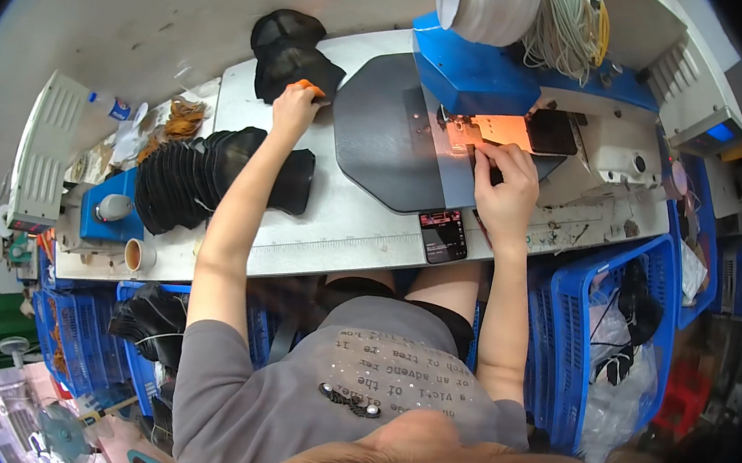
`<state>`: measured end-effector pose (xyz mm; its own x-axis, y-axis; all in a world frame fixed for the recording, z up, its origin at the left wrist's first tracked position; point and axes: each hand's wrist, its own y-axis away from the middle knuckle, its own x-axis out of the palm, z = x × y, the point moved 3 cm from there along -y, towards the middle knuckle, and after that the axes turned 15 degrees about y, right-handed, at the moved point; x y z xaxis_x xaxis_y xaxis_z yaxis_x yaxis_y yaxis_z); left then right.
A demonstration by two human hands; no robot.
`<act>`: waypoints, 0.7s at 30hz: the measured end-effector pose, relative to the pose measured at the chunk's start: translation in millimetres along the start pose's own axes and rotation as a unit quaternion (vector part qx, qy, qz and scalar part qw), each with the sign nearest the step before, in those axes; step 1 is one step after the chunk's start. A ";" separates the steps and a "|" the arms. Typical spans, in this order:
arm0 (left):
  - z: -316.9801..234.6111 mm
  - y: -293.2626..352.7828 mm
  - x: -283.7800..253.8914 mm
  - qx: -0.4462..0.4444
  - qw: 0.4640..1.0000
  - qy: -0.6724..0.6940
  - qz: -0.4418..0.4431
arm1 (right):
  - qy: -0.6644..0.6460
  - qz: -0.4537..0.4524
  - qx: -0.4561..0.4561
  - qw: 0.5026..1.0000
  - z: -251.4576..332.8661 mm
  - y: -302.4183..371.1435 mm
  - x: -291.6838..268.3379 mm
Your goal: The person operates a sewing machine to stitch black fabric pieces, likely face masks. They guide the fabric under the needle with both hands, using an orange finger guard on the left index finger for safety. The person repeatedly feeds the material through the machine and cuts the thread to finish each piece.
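Note:
My left hand (295, 110) reaches to the far left of the table, fingers curled at the edge of a black moulded fabric piece (290, 65); orange covers show at the fingertips. Another such piece (289, 25) lies behind it. By the lit needle area of a blue and white sewing machine (476, 68), my right hand (509, 169) is closed, thumb and forefinger together near the presser foot (458, 129). What they hold, if anything, is too small to make out. Between my hands lies a dark angular plate (380, 134) on the machine bed.
A row of stacked black pieces (193, 174) lies left of my left forearm. A phone (444, 237) rests at the table's front edge, a paper cup (140, 254) at its left corner. Blue crates (568, 295) stand below on the right. Thread spools (498, 10) hang above the machine.

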<state>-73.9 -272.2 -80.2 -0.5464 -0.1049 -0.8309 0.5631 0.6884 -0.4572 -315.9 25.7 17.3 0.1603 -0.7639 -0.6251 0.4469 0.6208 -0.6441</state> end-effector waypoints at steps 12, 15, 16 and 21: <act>-192.2 22.9 -89.9 0.217 0.958 0.185 -0.039 | -0.033 0.079 -0.009 0.996 12.2 -3.7 -7.9; -227.2 31.7 -80.1 0.221 0.961 0.165 0.011 | -0.005 0.082 -0.025 0.996 18.8 -2.5 -8.2; -230.0 29.9 -76.7 0.247 0.952 0.181 0.030 | -0.003 0.084 -0.022 0.996 18.0 -1.2 -7.4; -224.0 21.5 -74.6 0.262 0.928 0.231 0.133 | 0.030 0.096 0.004 0.995 17.3 -5.4 -0.5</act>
<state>-159.9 -88.8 43.0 -0.4842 0.4202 -0.7675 0.8739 0.1900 -0.4474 -303.2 19.6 28.7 0.1908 -0.6191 -0.7618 0.4194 0.7531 -0.5069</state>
